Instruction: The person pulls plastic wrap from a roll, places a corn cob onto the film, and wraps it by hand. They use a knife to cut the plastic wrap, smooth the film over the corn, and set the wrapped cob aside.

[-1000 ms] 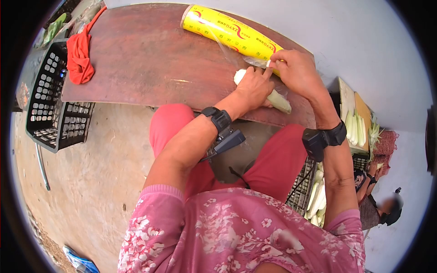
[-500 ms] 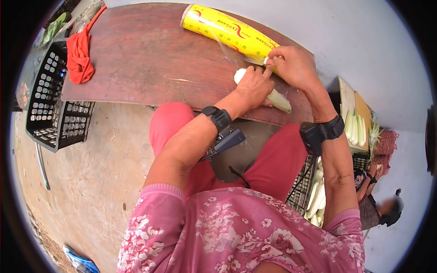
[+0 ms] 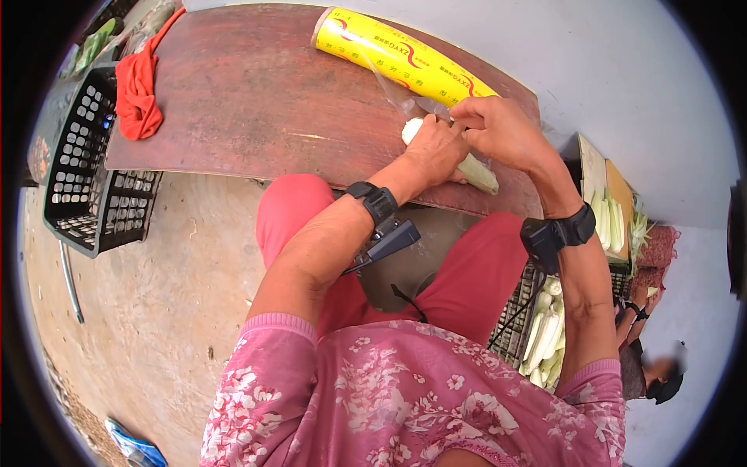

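Note:
A long, pale green-and-white vegetable (image 3: pixel 478 174) lies near the front edge of the reddish-brown board table (image 3: pixel 233 93). My left hand (image 3: pixel 436 148) is closed over its middle and presses it down, with the white end and the green end sticking out. Above and to the right, my right hand (image 3: pixel 502 132) is in a pinch, fingertips beside the left hand's fingers, at the clear cling film (image 3: pixel 405 95). That thin film stretches from the yellow printed roll (image 3: pixel 397 54) down to the vegetable. My fingers partly hide the film's edge.
A red cloth (image 3: pixel 138 97) hangs at the table's left end beside a black plastic crate (image 3: pixel 97 167). More pale vegetables (image 3: pixel 547 331) fill a crate by my right leg, others (image 3: pixel 607 218) stand farther right. Another person (image 3: pixel 634 358) is at the far right.
My right hand has moved down, away from the roll's right end and toward my body. The left hand stays on the vegetable. The other person at the right has shifted slightly.

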Demonstrator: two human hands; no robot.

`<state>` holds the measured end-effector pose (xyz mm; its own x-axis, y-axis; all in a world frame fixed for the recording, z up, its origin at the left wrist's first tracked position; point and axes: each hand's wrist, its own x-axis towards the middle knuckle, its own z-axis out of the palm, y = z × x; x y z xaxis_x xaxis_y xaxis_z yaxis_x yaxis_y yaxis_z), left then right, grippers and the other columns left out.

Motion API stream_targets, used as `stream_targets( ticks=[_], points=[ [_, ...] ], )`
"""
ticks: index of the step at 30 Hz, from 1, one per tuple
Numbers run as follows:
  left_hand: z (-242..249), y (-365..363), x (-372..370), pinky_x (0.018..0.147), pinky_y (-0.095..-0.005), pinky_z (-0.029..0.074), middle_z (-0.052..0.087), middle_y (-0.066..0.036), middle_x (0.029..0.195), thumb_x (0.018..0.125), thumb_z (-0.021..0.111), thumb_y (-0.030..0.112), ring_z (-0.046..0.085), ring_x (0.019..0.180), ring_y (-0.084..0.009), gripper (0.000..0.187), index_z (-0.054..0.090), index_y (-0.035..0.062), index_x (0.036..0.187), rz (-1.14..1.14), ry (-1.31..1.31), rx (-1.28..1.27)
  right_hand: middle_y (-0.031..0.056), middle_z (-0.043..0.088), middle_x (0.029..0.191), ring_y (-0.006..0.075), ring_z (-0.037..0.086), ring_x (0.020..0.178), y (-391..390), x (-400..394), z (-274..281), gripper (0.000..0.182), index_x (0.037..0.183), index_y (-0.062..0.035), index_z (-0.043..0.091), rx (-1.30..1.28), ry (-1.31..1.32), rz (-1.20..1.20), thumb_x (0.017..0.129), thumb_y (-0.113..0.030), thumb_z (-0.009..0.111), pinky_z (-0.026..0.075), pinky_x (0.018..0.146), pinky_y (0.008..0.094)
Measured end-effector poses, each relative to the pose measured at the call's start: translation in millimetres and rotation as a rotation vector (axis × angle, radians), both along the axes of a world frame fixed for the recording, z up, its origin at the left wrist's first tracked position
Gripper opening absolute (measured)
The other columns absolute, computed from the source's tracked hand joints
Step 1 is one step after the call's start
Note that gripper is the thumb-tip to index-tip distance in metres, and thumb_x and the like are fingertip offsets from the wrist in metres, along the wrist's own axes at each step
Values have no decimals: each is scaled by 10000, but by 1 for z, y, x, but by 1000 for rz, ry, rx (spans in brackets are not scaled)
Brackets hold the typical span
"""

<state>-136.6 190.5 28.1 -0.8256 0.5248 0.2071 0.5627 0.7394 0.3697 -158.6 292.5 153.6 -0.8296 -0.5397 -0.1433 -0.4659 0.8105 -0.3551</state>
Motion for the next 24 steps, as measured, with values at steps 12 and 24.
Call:
stream_targets(
  ticks=[12,24],
  points=[
    [-17,6,-2,922,-395,430,546,-87,1249,660,819,474,555,1143,-251,631,648,97,1136,96,235,147,85,643,818,180,615,757,-2,7,1,257,1013,-26,646,-241,-79,47,764,-82,666,494,711,310],
    [-14,6,-2,875,-400,434,553,-92,1234,674,809,476,487,1186,-258,472,723,125,976,42,99,51,54,677,790,100,612,716,4,-5,-50,136,882,-36,620,-797,-60,-174,832,-123,711,497,675,265]
  ],
)
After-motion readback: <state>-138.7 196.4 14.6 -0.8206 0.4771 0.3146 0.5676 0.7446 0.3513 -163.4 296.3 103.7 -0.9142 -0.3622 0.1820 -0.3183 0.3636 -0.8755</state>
